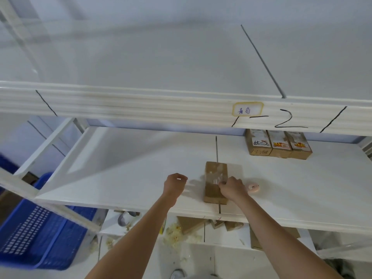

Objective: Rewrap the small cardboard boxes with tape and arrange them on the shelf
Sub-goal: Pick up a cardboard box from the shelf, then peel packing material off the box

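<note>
A small brown cardboard box [213, 193] lies flat on the white middle shelf [124, 168], with crinkled clear tape [216, 174] across its top. My right hand [234, 188] rests on the box's right side, fingers curled, pinching the tape at the box's middle. My left hand [174, 184] is curled a little left of the box and pinches a pale end of what looks like a faint clear strip stretching toward the box. Three taped boxes [278, 146] stand side by side at the back right of the same shelf.
A small pink gadget [253, 188] lies just right of my right hand. The upper shelf's front rail [141, 105] overhangs, marked with a label and numbers. Cardboard pieces [191, 224] and tape scraps lie on the shelf below. A blue plastic basket [40, 234] stands at lower left.
</note>
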{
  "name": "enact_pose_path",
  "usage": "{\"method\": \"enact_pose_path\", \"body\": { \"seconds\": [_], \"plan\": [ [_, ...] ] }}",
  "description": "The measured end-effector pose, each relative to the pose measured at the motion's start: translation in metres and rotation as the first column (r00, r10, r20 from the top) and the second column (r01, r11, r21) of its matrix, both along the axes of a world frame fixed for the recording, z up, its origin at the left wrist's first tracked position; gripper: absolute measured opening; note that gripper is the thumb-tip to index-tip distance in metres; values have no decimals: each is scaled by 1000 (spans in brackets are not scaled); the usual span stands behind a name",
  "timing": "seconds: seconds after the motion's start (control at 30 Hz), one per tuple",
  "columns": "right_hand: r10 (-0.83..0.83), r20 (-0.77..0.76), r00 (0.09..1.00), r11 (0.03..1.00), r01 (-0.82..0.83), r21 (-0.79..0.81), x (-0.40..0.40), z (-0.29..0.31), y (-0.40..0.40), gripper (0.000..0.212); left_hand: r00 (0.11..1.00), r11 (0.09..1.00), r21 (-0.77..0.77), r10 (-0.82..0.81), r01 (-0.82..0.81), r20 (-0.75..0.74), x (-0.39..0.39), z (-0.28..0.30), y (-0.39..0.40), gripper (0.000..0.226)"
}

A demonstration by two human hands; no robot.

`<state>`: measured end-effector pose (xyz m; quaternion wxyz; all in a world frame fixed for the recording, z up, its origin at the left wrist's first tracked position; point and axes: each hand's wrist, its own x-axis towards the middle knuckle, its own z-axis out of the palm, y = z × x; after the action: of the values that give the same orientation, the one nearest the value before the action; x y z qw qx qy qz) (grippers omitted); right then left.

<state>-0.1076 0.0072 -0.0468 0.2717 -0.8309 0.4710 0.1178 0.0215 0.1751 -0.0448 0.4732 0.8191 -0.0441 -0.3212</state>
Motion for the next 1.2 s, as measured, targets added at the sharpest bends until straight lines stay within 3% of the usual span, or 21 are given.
{"method": "enact_pose_path", "body": {
  "seconds": [0.1, 0.17, 0.27, 0.37, 0.47, 0.53, 0.63, 0.7, 0.8, 0.87, 0.93, 1.0, 1.2],
  "plan": [
    [-31, 119, 992, 962, 62, -268, -1, 7, -4, 30, 983, 988, 12, 150, -152, 107, 10, 0, 24, 35],
    [0, 90, 996, 912, 37, -409, -10, 7, -17, 30, 958, 969, 14, 242, -247, 154, 18, -3, 40, 31],
    [72, -120, 990, 909, -115, -400, -32, 0, -39, 48, 927, 939, 28, 334, -344, 172, 26, -10, 62, 31],
    [144, -258, 955, 900, -235, -367, -50, -8, -48, 40, 929, 933, 24, 353, -358, 113, 29, -13, 78, 28],
    [112, -284, 952, 875, -230, -426, -57, -14, -49, 28, 945, 944, 56, 321, -324, 59, 29, -18, 90, 22],
    [20, -257, 966, 889, -134, -437, -58, -14, -49, 26, 950, 947, 74, 313, -314, 24, 29, -24, 96, 22],
    [-157, -135, 978, 950, 112, -293, -55, -16, -47, 29, 950, 945, 122, 311, -305, -39, 34, -30, 111, 23],
    [-358, 63, 931, 926, 363, -103, -51, -19, -46, 34, 949, 951, 149, 290, -271, -124, 34, -33, 120, 23],
    [-659, 380, 649, 732, 670, 125, -36, -9, -27, 34, 930, 962, 173, 254, -213, -266, 29, -33, 132, 20],
    [-668, 545, 507, 659, 743, 116, -20, 8, -6, 28, 906, 964, 170, 253, -206, -338, 26, -31, 138, 19],
    [-605, 681, 413, 657, 742, 133, -9, 27, 17, 25, 878, 960, 160, 276, -231, -391, 21, -31, 145, 20],
    [-509, 768, 388, 734, 662, 152, -4, 39, 38, 22, 847, 954, 146, 301, -264, -439, 13, -33, 152, 23],
    [-427, 766, 480, 895, 344, 283, -1, 46, 97, 13, 826, 942, 90, 326, -322, -460, -16, -39, 160, 16]
  ]
}}
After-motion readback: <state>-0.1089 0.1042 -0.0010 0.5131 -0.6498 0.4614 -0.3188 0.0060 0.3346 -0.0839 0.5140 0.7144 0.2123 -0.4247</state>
